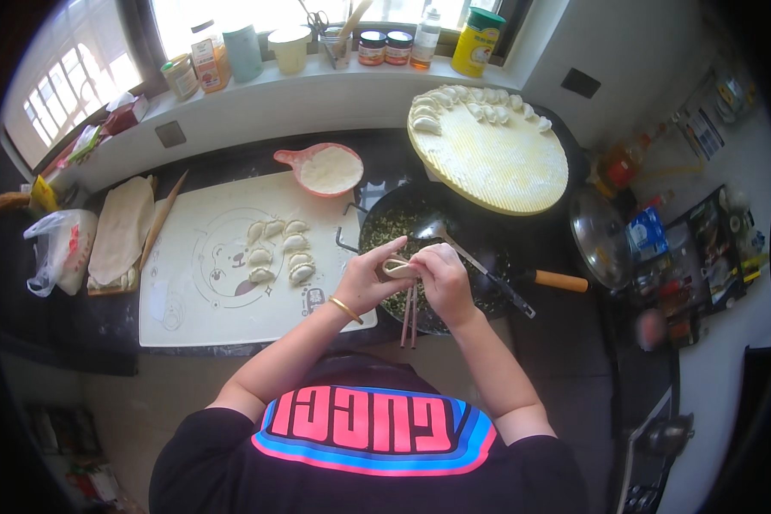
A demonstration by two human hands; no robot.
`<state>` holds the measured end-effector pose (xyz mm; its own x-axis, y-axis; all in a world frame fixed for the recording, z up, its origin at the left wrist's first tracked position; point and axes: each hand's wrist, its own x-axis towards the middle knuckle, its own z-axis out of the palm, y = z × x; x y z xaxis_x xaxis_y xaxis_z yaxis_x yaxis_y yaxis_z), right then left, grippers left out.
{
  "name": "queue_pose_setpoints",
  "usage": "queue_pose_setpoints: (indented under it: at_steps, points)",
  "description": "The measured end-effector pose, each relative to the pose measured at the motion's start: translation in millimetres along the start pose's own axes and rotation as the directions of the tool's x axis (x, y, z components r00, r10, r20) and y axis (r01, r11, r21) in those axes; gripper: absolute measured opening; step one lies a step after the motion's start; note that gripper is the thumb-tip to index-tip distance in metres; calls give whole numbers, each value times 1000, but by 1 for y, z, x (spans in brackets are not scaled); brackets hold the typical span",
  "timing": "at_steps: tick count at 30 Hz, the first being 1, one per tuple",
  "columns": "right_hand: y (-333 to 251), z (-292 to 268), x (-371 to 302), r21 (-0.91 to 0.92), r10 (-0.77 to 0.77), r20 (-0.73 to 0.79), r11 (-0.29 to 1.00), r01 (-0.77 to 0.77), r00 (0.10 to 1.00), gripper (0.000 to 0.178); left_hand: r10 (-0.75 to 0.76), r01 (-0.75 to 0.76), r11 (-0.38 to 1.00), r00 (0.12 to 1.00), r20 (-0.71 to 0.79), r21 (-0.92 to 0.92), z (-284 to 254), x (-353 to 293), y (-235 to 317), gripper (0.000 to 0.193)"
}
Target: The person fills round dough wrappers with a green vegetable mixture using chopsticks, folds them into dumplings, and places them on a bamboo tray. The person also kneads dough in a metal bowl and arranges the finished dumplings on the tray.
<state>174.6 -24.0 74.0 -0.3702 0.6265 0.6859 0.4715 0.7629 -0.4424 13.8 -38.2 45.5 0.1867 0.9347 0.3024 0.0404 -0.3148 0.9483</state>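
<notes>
Between my two hands is a folded dumpling (pixel 397 269), held over the near side of a dark wok (pixel 377 224) of chopped green filling. My left hand (pixel 370 278) cups it from the left, fingers curled round its edge. From the right, my right hand (pixel 441 276) pinches the wrapper's rim. A ladle (pixel 471 257) lies in the wok, its handle running toward the lower right. Chopsticks (pixel 410 317) stick out over the wok's near edge, below my hands. Left of my hands, several finished dumplings (pixel 301 268) sit on a white mat (pixel 176 291).
A round tray (pixel 497 167) holding several dumplings stands behind the wok. A pink scoop of flour (pixel 330 170) rests at the mat's back edge. Stacked dough wrappers (pixel 122 231), a rolling pin (pixel 164 214) and a plastic bag (pixel 60 248) lie at left. A glass lid (pixel 598 236) leans at right.
</notes>
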Motion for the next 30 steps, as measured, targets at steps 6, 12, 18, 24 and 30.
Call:
queue_pose_setpoints:
  at_steps: [6,12,18,24,30]
  points:
    - [-6,-2,6,117,-5,30,993,1,1000,9,1,-3,994,1000,11,113,-4,0,1,61]
    - [-9,6,4,19,106,-52,994,-105,993,4,-179,192,927,981,70,-323,2,-5,-8,52]
    - [-18,4,8,151,139,-43,980,-131,989,5,-115,148,880,988,99,-451,3,-10,-6,43]
    - [-20,6,9,40,79,-35,996,-78,996,9,-78,100,928,994,76,-359,2,-12,-9,38]
    - [-25,-3,15,162,3,45,987,-11,999,14,-33,37,999,993,110,-33,-7,-13,-12,31]
